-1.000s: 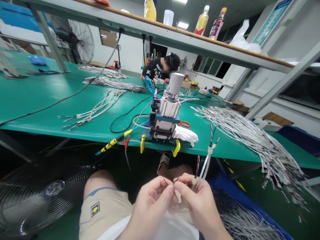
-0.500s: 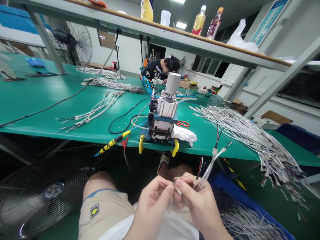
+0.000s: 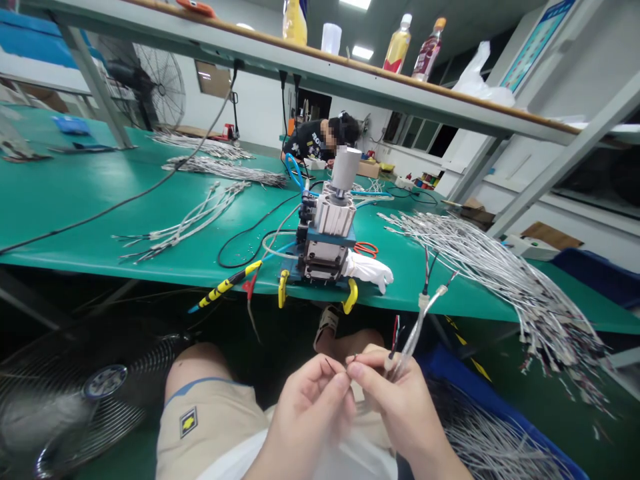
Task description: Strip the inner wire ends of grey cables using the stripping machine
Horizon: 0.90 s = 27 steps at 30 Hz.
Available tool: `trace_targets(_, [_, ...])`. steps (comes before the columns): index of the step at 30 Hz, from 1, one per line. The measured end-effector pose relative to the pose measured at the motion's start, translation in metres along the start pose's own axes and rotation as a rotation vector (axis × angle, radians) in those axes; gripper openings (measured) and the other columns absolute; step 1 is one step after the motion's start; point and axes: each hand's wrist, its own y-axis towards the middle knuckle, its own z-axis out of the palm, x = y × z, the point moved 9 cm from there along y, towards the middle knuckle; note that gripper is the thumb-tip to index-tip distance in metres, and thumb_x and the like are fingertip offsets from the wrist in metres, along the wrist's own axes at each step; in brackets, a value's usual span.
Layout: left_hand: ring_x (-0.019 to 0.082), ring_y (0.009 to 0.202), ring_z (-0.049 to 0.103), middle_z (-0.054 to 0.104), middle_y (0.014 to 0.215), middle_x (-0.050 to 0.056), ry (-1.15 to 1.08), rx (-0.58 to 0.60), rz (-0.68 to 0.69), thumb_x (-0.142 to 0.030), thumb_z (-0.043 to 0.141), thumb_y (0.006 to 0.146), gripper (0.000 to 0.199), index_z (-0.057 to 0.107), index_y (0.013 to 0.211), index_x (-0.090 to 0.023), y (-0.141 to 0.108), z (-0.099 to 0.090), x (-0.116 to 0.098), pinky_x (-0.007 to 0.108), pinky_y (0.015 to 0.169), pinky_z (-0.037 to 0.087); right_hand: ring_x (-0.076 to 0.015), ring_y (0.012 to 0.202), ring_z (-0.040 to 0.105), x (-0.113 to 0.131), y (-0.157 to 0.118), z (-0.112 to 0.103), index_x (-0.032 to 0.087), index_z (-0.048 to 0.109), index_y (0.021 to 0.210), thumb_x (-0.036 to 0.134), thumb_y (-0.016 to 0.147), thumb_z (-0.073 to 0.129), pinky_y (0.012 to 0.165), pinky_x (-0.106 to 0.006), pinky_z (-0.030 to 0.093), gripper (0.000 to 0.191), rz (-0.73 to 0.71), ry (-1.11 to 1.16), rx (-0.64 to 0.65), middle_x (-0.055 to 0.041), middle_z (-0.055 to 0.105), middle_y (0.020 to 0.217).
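Note:
Above my lap, my left hand [image 3: 316, 397] and my right hand [image 3: 395, 393] meet fingertip to fingertip. Thumb and forefinger of the left one pinch a thin dark wire [image 3: 329, 364]. The right hand's thumb and forefinger close on wire ends at the same spot; the exact contact is hidden by the fingers. Several white cables [image 3: 414, 333] with stripped ends, showing black, red and white wires, stick up from between the right hand's fingers. Just beyond, a pneumatic press [image 3: 330, 233] with a grey cylinder stands at the table's front edge.
White cables [image 3: 470, 267] lie heaped on the green table [image 3: 125, 200] at right, with a smaller bunch [image 3: 185, 223] at left. A blue bin [image 3: 540, 440] of cables sits low on my right, a floor fan [image 3: 105, 383] on my left. A person [image 3: 320, 137] bends over the far side.
The cables in my right hand have swung slightly left and down. My fingertips have shifted a little at the wire, and the pale connector piece seen between them is now hidden.

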Motion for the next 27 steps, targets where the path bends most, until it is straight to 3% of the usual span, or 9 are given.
trace_targets(4, [0.003, 0.041, 0.041, 0.057, 0.056, -0.001, -0.115, 0.075, -0.076, -0.042, 0.066, 0.085, 0.032, 0.049, 0.076, -0.016, 0.000, 0.002, 0.010, 0.012, 0.038, 0.028, -0.0127, 0.059, 0.051, -0.001, 0.002, 0.002, 0.016, 0.074, 0.070, 0.025, 0.074, 0.083, 0.052, -0.020, 0.040, 0.013, 0.061, 0.079, 0.054, -0.0017, 0.058, 0.066])
trace_targets(8, [0.006, 0.044, 0.047, 0.061, 0.060, 0.001, -0.134, 0.106, -0.066, -0.037, 0.060, 0.090, 0.026, 0.051, 0.080, -0.015, -0.002, 0.001, 0.009, 0.014, 0.041, 0.036, -0.0080, 0.049, 0.041, 0.002, 0.001, 0.004, 0.015, 0.069, 0.066, 0.024, 0.073, 0.084, 0.044, -0.017, 0.031, 0.019, 0.077, 0.164, 0.059, 0.0025, 0.049, 0.061])
trace_targets(14, [0.016, 0.068, 0.064, 0.070, 0.077, 0.006, -0.115, 0.042, 0.124, -0.032, 0.061, 0.090, 0.019, 0.056, 0.085, -0.015, -0.005, -0.004, -0.011, 0.026, 0.062, 0.051, -0.0143, 0.054, 0.055, 0.009, -0.003, 0.009, 0.016, 0.065, 0.070, 0.024, 0.083, 0.078, 0.051, -0.023, 0.046, 0.019, -0.003, 0.179, 0.057, 0.0018, 0.051, 0.063])
trace_targets(20, [0.016, 0.079, 0.065, 0.069, 0.082, 0.004, 0.106, -0.066, 0.231, -0.036, 0.064, 0.088, 0.020, 0.065, 0.086, -0.016, -0.009, -0.011, -0.016, 0.024, 0.073, 0.051, -0.0119, 0.052, 0.056, 0.009, -0.003, 0.001, 0.017, 0.066, 0.071, 0.028, 0.086, 0.077, 0.051, -0.019, 0.046, 0.021, -0.049, 0.164, -0.018, 0.0015, 0.056, 0.060])
trace_targets(27, [0.019, 0.077, 0.066, 0.069, 0.080, 0.006, 0.264, 0.056, 0.139, -0.031, 0.065, 0.086, 0.018, 0.061, 0.087, -0.014, -0.003, -0.001, -0.020, 0.028, 0.073, 0.053, -0.0114, 0.055, 0.052, 0.006, -0.005, 0.001, 0.017, 0.067, 0.074, 0.026, 0.083, 0.078, 0.051, -0.018, 0.043, 0.017, -0.053, 0.017, 0.011, 0.0016, 0.054, 0.065])
